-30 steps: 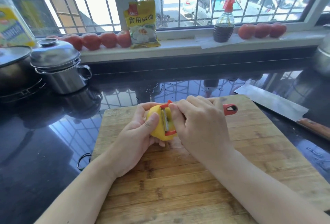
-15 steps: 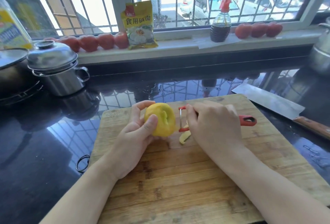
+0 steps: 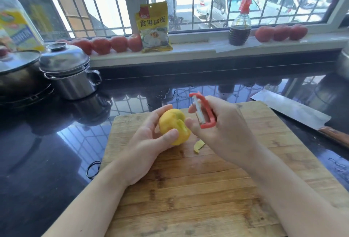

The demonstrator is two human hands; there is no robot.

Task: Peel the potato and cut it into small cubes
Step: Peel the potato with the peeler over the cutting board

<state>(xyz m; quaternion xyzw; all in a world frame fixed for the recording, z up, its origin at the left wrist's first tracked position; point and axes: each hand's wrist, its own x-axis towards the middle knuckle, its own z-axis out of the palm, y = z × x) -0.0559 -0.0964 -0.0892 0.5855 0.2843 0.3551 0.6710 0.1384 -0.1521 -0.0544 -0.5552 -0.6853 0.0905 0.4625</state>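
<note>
Above a wooden cutting board (image 3: 207, 189), a person's left hand (image 3: 145, 153) grips a yellow, partly peeled potato (image 3: 174, 125) between curled fingers and thumb, while the right hand (image 3: 224, 131) holds a red-framed peeler (image 3: 204, 113) just beside it, one peel strip (image 3: 198, 146) on the board.

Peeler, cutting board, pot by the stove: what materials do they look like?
Peeler: red frame looks like moulded plastic, uniform matte colour; the blade reads as bare metal, pale and shiny.
Cutting board: probably bamboo or wood, given the tan parallel strips with grain and dark marks.
Pot: likely stainless steel, silver and mirror-like, with bright highlights on its domed lid.
</note>
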